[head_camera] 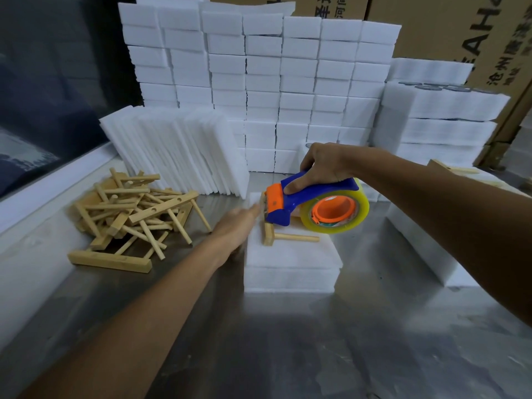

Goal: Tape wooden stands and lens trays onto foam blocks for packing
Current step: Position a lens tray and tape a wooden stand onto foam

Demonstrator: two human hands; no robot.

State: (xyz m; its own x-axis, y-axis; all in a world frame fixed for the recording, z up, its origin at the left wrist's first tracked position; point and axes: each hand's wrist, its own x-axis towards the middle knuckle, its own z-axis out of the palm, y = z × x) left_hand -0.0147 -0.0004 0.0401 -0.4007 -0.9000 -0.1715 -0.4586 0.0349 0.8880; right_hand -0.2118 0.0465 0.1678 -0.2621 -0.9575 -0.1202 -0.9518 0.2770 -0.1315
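Note:
A white foam block (290, 260) lies on the metal table in front of me. On top of it rests a wooden stand (283, 236), its pegs pointing right. My right hand (325, 165) grips the blue handle of a blue and orange tape dispenser (305, 205) with a clear tape roll, its cutter end over the block's far left part. My left hand (239, 226), blurred, lies with straight fingers on the block's left edge, its fingertips by the cutter.
A loose pile of wooden stands (129, 214) lies at the left. Thin foam sheets (178, 151) lean behind it. Stacked foam blocks (273, 82) fill the back, more foam (440, 110) stands right, and cardboard boxes (460, 33) rise behind.

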